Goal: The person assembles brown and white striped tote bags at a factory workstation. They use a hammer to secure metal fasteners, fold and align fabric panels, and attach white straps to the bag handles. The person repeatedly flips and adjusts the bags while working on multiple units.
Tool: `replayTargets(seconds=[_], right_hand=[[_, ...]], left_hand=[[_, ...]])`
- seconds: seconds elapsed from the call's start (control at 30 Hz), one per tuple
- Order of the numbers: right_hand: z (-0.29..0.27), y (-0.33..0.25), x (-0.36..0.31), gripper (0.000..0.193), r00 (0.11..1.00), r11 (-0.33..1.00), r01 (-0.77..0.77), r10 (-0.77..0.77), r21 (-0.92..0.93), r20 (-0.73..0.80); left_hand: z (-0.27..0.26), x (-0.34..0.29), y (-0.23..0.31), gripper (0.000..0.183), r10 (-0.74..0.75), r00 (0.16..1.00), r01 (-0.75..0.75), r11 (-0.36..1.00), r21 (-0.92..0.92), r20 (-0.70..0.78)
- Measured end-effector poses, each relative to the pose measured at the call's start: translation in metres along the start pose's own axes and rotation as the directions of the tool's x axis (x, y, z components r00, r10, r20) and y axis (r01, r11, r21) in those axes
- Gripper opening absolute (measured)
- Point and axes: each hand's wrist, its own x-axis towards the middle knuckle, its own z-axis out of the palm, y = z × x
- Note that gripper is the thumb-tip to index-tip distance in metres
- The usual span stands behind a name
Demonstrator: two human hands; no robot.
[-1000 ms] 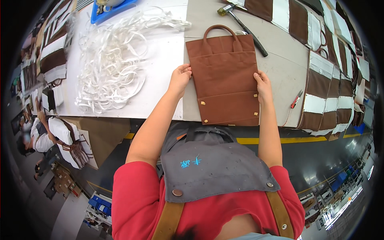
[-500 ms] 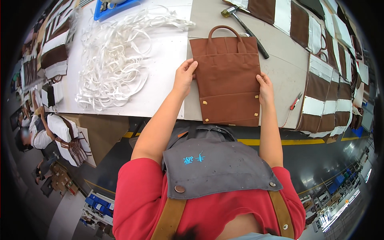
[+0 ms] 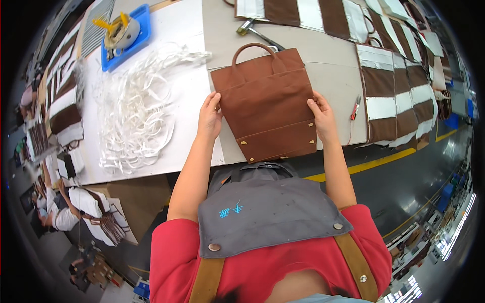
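Observation:
Between my hands is a brown tote bag (image 3: 270,108) with a loop handle at its far end and small gold-coloured fittings near its lower corners. My left hand (image 3: 209,116) pinches the bag's left edge between thumb and fingers. On the opposite edge my right hand (image 3: 323,116) grips with the thumb on the front face and the other fingers mostly behind. The bag lies slightly turned at the table's near edge. Beyond the handle is a hammer (image 3: 257,34), its shaft partly hidden behind the bag.
A tangle of white strips (image 3: 136,108) covers much of the table's left part. Past it a blue tray (image 3: 144,30) carries a pot (image 3: 124,38) with yellow-handled tools. A red cutter (image 3: 355,108) lies right of my hand, beside stacked brown-and-white bag pieces (image 3: 381,83). Another person works at far left.
The bag's far end has tilted to the left, and both hands have moved with it. It now hides more of the hammer's shaft. My view has shifted, bringing the blue tray further in.

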Motion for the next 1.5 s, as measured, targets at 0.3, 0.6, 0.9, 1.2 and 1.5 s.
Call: replayTargets(seconds=[0.3,0.6,0.9,1.2,1.5], right_hand=[[0.001,-0.044,-0.027,0.031,0.988,0.987,0.15,-0.148,-0.062,0.032],[0.021,-0.067,-0.009,0.023,0.977,0.972,0.211,-0.208,0.105,-0.034],[0.032,-0.07,0.01,0.016,0.967,0.966,0.253,-0.25,0.054,-0.057],[0.029,-0.097,-0.016,0.014,0.974,0.975,0.224,-0.223,-0.009,0.027],[0.003,-0.085,-0.011,0.015,0.988,0.983,0.15,-0.154,0.107,0.032]], left_hand=[[-0.003,-0.024,0.012,0.012,0.055,0.94,0.033,0.968,-0.25,0.337],[-0.001,-0.038,0.02,0.017,0.109,0.92,-0.024,0.974,-0.224,0.376],[0.012,-0.045,0.028,0.016,0.174,0.948,-0.132,0.976,-0.17,0.265],[0.024,-0.065,0.041,0.021,0.118,0.966,-0.09,0.988,-0.128,0.228],[0.051,-0.089,0.037,0.016,0.318,0.936,-0.318,0.948,-0.03,0.152]])
